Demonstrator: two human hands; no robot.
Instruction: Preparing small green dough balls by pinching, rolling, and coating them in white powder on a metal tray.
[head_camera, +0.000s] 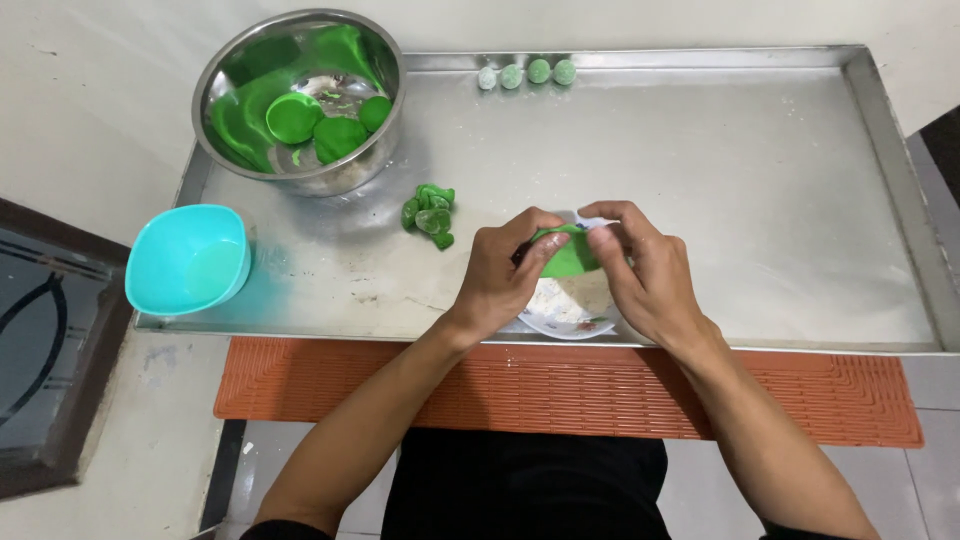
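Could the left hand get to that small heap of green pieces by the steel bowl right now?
Probably yes: the heap lies in the open on the tray, just beyond the left hand, though that hand is holding green dough.

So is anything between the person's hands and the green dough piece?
Nothing visible. Both the left hand and right hand already pinch the green dough piece directly with their fingers, above a small plate on the metal tray.

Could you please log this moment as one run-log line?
left hand: pinching green dough | right hand: pinching same dough | below: plate | tray: steel bowl, four balls
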